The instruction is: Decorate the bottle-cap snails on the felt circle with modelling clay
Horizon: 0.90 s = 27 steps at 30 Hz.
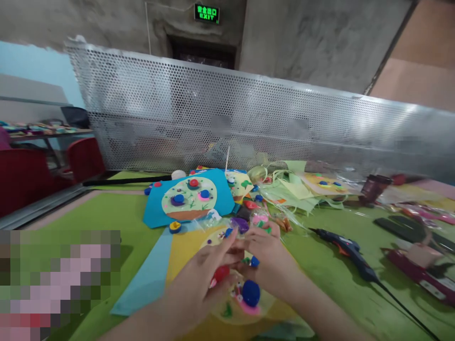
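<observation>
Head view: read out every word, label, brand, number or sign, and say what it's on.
"安全出口" and "EXIT": green lit sign on the far wall.
Glue gun: no text I can read.
Dark cup: too blurred to read.

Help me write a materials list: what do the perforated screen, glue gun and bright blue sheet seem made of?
Perforated screen: probably metal, silvery, with soft reflections around the punched holes.
Glue gun: likely hard plastic, dark, with a moulded-looking body.
Bright blue sheet: matte, straight-edged; card or thin foam, I can't tell which.
</observation>
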Each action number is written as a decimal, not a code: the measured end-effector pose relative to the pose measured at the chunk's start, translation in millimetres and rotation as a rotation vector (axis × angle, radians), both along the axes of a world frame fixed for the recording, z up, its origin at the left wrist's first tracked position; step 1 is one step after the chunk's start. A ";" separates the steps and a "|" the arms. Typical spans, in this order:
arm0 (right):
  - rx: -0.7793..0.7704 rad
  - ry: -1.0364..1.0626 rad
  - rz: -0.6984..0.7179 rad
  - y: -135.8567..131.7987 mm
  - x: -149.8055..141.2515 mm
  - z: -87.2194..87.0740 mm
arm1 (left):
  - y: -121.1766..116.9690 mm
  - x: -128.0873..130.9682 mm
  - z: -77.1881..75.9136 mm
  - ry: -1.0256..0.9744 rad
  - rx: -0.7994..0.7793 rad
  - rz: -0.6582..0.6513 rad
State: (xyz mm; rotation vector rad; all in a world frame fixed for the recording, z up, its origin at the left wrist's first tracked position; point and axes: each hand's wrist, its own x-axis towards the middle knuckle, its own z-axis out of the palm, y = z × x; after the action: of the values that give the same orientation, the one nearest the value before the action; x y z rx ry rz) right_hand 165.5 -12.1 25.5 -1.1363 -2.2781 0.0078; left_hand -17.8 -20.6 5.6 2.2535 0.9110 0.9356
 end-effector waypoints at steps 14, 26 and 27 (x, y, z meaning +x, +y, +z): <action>0.213 -0.167 0.008 -4.8 -2.0 0.7 | -9.3 5.4 1.7 0.245 0.479 -0.034; 0.340 -0.085 0.042 -4.9 1.4 -3.6 | -3.7 7.8 17.4 -0.284 -0.596 0.150; 0.345 -0.080 0.045 -5.5 1.6 -3.2 | -3.0 8.6 17.9 -0.334 -0.680 0.129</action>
State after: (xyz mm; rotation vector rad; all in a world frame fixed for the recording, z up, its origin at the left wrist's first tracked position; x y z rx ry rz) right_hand 167.0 -17.6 22.3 -0.9183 -2.2607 -0.4038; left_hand -9.2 -23.6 23.6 1.4345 1.0312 0.8546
